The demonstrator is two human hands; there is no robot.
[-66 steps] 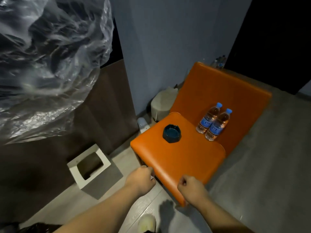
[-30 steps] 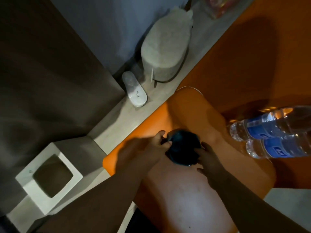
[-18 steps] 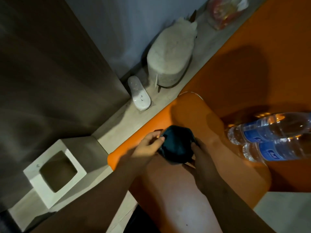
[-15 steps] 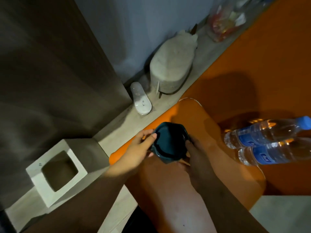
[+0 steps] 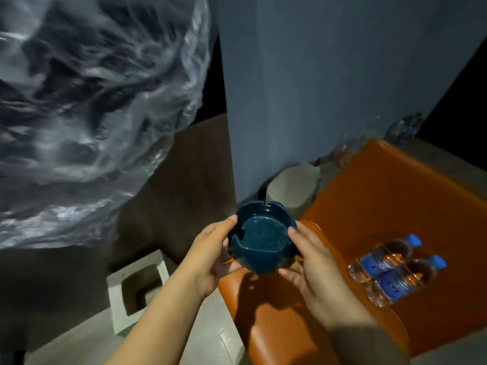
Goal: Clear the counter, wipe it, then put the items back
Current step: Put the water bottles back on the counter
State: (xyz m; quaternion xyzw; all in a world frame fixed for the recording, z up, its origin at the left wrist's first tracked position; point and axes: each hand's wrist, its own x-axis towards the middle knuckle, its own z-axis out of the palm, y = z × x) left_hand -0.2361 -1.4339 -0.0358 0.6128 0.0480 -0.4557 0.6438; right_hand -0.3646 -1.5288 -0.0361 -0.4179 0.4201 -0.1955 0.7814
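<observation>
A dark blue ashtray with notched rim is held in the air above the near left corner of the orange counter. My left hand grips its left side, thumb on the rim. My right hand grips its right side and underside. Its bowl looks empty apart from pale specks. Two water bottles with blue caps and labels lie side by side on the orange counter to the right.
A white square bin with an open top stands on the floor at lower left. A grey round container sits by the blue-grey wall. Crumpled clear plastic fills the upper left. A bag of items lies behind the counter.
Both hands reached the ashtray on the counter, took hold of it and lifted it clear. The view has risen and pulled back, showing the plastic again.
</observation>
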